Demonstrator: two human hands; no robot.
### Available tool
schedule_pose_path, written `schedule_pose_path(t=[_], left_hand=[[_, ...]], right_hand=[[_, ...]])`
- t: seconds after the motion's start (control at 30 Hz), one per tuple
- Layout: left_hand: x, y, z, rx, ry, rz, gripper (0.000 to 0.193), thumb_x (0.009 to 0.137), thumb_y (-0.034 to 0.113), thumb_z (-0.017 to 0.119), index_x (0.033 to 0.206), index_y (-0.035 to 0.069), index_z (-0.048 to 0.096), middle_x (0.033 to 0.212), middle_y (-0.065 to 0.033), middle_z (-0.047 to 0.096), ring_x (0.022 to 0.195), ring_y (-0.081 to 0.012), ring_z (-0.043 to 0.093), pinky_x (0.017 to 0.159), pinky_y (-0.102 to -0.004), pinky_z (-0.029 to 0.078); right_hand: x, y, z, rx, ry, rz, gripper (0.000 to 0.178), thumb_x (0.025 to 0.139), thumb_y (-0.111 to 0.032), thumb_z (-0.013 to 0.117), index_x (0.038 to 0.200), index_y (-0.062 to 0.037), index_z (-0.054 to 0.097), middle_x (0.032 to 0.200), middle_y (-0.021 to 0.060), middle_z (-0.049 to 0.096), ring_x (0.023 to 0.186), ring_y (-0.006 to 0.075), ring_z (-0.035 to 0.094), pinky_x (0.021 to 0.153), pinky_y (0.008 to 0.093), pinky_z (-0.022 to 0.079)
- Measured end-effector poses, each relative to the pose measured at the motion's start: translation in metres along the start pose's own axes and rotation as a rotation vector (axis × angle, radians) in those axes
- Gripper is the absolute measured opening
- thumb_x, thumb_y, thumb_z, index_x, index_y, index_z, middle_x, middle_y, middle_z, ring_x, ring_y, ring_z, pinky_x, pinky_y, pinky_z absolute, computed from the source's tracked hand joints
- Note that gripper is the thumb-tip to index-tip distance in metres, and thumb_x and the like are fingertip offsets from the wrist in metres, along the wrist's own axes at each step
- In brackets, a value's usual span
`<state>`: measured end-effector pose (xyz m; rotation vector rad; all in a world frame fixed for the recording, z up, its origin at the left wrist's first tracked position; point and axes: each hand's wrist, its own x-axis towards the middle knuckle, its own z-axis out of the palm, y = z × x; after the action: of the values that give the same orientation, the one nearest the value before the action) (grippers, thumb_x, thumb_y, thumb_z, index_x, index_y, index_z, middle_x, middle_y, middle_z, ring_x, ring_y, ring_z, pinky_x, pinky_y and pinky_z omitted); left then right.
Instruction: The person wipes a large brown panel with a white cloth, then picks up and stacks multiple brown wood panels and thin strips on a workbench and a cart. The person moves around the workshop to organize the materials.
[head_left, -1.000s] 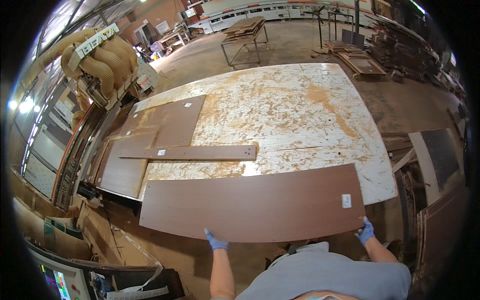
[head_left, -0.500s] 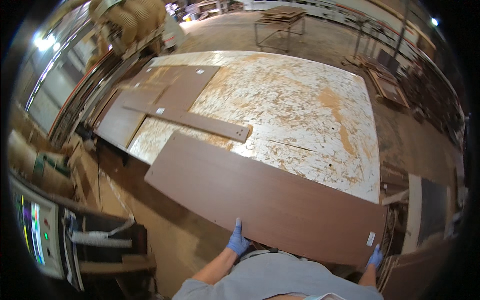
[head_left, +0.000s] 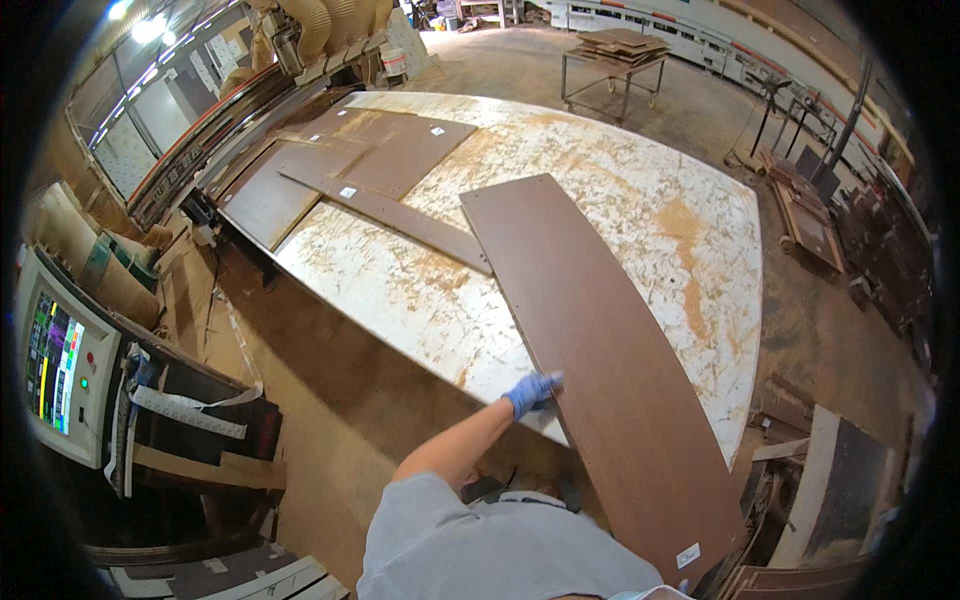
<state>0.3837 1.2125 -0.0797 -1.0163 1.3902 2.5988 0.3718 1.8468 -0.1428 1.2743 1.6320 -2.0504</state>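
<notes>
Lead: Head view. State of the hands?

Inspector: Left hand [head_left: 533, 393], gloved: thumb over the left edge of the long brown panel [head_left: 620, 360], its fingers apparently curled below, closed to the board's thickness. Right hand [head_left: 684, 586]: only a fingertip appears at the near end, by the white label [head_left: 688, 556]; its grip cannot be told.

Lead: Panel position?

Inspector: Slantwise, far part over the worktable [head_left: 640, 200], near part beyond its edge. Whether it touches the narrow strip [head_left: 400, 217] cannot be told.

Lead: Risks?

Inspector: In my judgement, the overhang could tip if either grip slackened; a swing leftward could knock the strip; dragging over the dusty top could scratch the underside.
</notes>
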Motion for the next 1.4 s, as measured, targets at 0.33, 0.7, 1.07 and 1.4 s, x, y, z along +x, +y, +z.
schedule_pose_path(t=[0.33, 0.7, 1.07, 1.4], left_hand=[[-0.021, 0.034, -0.043, 0.201, 0.244, 0.239, 0.044, 0.088, 0.031, 0.062, 0.123, 0.008, 0.050, 0.106, -0.0067, 0.060, 0.088, -0.0155, 0.061, 0.071, -0.0280, 0.051], [-0.026, 0.068, -0.205, 0.206, 0.583, 0.412, 0.042, 0.085, 0.029, 0.066, 0.115, 0.000, 0.055, 0.108, -0.0135, 0.062, 0.096, -0.0202, 0.059, 0.082, -0.0314, 0.049], [-0.072, 0.051, -0.219, 0.264, 0.557, 0.253, 0.039, 0.087, 0.027, 0.063, 0.116, 0.001, 0.057, 0.103, -0.0098, 0.063, 0.089, -0.0140, 0.058, 0.077, -0.0274, 0.049], [-0.017, 0.087, -0.235, -0.240, 0.467, 0.318, 0.058, 0.083, 0.024, 0.068, 0.130, 0.007, 0.039, 0.098, -0.0068, 0.058, 0.077, -0.0130, 0.054, 0.064, -0.0268, 0.048]], right_hand=[[-0.051, -0.005, 0.200, -0.115, -0.601, -0.208, 0.054, 0.090, -0.029, 0.054, 0.135, -0.0051, 0.036, 0.130, 0.0124, 0.045, 0.114, 0.0281, 0.048, 0.095, 0.0429, 0.042], [-0.074, -0.026, 0.609, -0.372, -0.605, -1.011, 0.052, 0.086, -0.011, 0.059, 0.132, 0.0020, 0.041, 0.130, 0.0155, 0.047, 0.120, 0.0234, 0.045, 0.100, 0.0326, 0.035], [-0.293, 0.163, 0.866, -1.680, -0.976, -1.633, 0.099, 0.060, -0.059, 0.071, 0.138, -0.0114, 0.033, 0.134, 0.0148, 0.044, 0.125, 0.0330, 0.040, 0.100, 0.0476, 0.033], [-0.283, 0.105, 0.736, -1.625, -0.954, -1.442, 0.088, 0.058, -0.053, 0.074, 0.129, -0.0104, 0.044, 0.119, 0.0161, 0.052, 0.111, 0.0310, 0.049, 0.094, 0.0422, 0.039]])
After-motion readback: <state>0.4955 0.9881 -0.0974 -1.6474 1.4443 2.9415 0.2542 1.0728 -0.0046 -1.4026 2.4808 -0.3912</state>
